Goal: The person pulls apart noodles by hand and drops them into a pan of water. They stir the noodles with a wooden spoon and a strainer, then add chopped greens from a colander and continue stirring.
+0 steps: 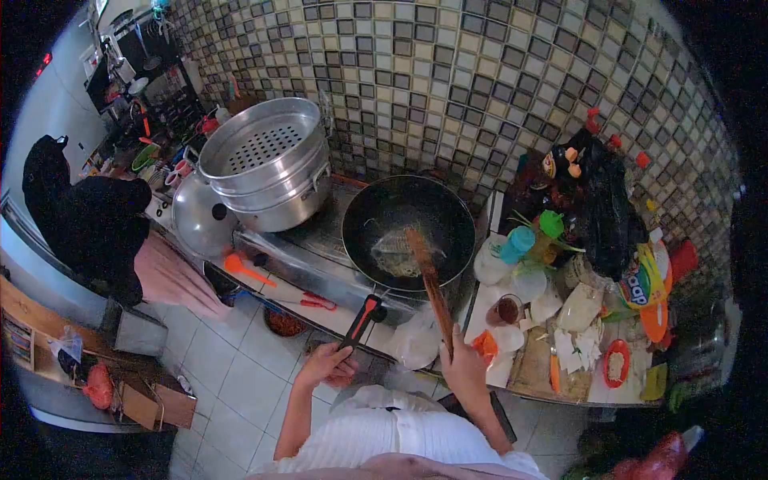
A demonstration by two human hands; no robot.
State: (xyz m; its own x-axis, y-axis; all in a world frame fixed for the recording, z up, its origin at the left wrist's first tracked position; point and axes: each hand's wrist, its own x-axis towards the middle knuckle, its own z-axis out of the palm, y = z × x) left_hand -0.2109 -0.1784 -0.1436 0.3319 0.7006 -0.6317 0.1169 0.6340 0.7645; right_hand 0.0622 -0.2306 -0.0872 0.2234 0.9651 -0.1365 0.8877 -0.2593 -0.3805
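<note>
My left hand point(324, 364) is closed around the end of the black-and-red handle point(362, 322) of a wok. The dark wok point(370, 214) sits on the stove, with a little pale, shiny food or oil point(398, 254) at its bottom; I cannot make out what it is. In my right hand point(466, 368) is a long wooden spatula point(434, 292), gripped near its end. Its broad tip reaches down into the wok. Close to the right hand lie a clear plastic bag point(418, 346) and an orange packet point(484, 348).
A large metal steamer point(268, 188) stands left of the wok, beside a domed lid point(198, 220). An orange ladle point(244, 268) and red tongs point(318, 301) lie along the front edge. Rightward, bottles, a glass point(506, 310) and a chopping board point(534, 372) crowd the counter. Dark clothing point(84, 220) shows far left.
</note>
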